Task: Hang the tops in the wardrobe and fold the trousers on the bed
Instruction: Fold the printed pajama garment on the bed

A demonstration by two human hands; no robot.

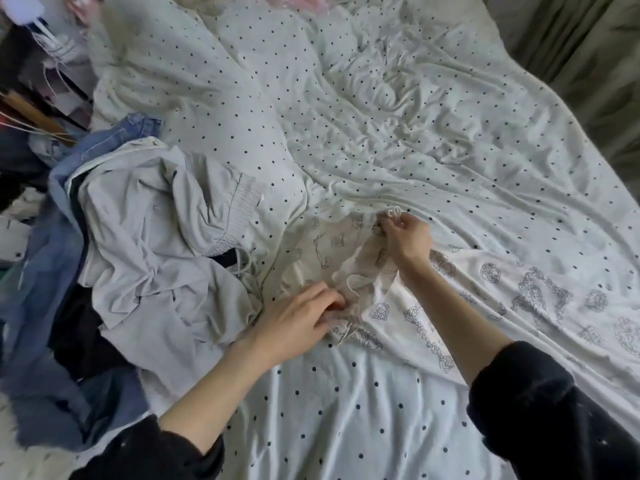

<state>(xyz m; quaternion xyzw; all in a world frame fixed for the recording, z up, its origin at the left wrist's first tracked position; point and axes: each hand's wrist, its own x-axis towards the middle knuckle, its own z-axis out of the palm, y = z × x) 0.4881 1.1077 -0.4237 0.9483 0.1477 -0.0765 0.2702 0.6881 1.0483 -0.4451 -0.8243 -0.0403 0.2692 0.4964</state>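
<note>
The bed point(381, 116) is covered by a dotted sheet. A printed garment point(519, 289) is spread across it, right of the clothes pile point(138, 237). Its waistband end is pinched by the right hand point(403, 237) and pressed by the left hand point(298, 320), fingers bent. The fabric is judged light, limp and best held at the waistband corners.

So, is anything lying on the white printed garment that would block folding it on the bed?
Nothing visible lies on the white printed garment. The left hand and right hand grip its near end; the grey clothes pile lies beside it.
</note>
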